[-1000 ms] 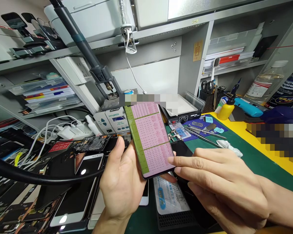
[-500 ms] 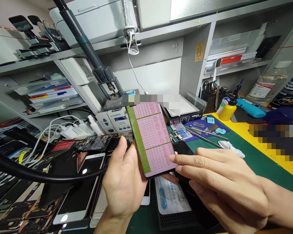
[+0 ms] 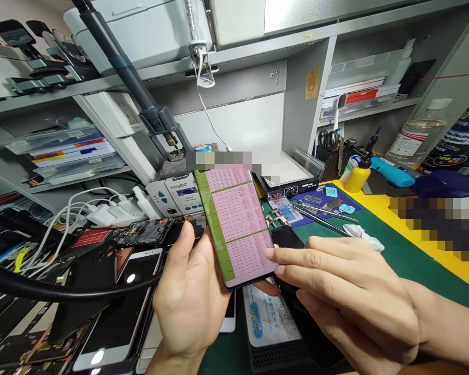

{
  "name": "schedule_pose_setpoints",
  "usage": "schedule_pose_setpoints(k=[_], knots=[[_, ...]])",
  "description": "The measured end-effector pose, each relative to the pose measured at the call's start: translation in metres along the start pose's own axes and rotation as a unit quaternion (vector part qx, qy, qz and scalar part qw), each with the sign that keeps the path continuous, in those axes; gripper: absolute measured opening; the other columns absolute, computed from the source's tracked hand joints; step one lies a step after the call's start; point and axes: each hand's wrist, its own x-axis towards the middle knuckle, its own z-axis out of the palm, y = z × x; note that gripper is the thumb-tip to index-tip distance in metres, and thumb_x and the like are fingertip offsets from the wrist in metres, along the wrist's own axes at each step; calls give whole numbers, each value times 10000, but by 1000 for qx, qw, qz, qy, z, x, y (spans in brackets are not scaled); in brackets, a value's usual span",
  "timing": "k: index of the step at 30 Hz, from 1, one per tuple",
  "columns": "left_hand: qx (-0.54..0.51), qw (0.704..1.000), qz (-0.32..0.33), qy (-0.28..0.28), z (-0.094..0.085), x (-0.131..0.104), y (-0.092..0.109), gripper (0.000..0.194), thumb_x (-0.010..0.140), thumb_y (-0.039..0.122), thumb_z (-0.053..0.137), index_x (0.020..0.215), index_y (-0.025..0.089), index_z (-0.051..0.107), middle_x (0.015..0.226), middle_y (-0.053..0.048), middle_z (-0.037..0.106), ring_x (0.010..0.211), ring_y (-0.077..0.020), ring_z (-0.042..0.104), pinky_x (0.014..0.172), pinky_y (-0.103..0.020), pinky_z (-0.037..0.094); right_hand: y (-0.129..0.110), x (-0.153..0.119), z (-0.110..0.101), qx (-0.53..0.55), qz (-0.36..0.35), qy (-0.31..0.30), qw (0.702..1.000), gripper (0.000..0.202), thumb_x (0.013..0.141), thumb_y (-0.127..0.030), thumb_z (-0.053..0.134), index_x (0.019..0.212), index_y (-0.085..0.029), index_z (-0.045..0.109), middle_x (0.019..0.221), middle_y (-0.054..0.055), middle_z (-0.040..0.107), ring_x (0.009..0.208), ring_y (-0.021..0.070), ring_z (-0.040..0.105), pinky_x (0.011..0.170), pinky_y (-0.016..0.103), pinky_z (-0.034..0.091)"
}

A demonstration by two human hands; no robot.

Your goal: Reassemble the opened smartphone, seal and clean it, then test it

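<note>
A phone [image 3: 240,229] with a lit screen, showing a pink table with green bands, rests tilted in my left hand [image 3: 191,291]. The left thumb stands up beside its left edge, and fingers pass behind it to the right. My right hand [image 3: 355,297] is at the phone's lower right, its index fingertip on or just over the screen edge. The index and middle fingers are stretched out, the others bent under; nothing is seen in that hand. Below the phone lies a box with a white and blue label [image 3: 271,317].
Several phones and parts, including a white-framed phone [image 3: 119,317], cover the left side. A black cable [image 3: 82,291] crosses over them. Tweezers [image 3: 324,221], a yellow bottle [image 3: 357,174] and a heating plate [image 3: 287,174] stand or lie behind the right hand.
The whole view has shifted, so the bench, phone and both hands appear slightly farther left. The grip on the phone and the right fingertip's place at its edge look the same.
</note>
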Motion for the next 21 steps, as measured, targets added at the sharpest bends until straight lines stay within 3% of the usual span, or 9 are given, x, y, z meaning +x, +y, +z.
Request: schedule_pose_setpoints(k=[13,21], knots=[[0,1000,5,-9,-2,0,-1,732,931,659,416,1476,176,494,1351,-143,646,1317,-430,529,1081,-613,433,-1,-4,1,-15,9,-4,1000,366,819,-121,530,1160,-79,656,1168,186,756,736,189,701,530,333,497],[-3,1000,12,-12,-2,1,-2,730,931,647,429,1487,176,480,1357,-148,642,1306,-431,540,1064,-615,447,0,-3,1,-13,18,-3,1000,360,818,-119,548,1160,-89,657,1185,181,752,683,183,668,509,347,462]])
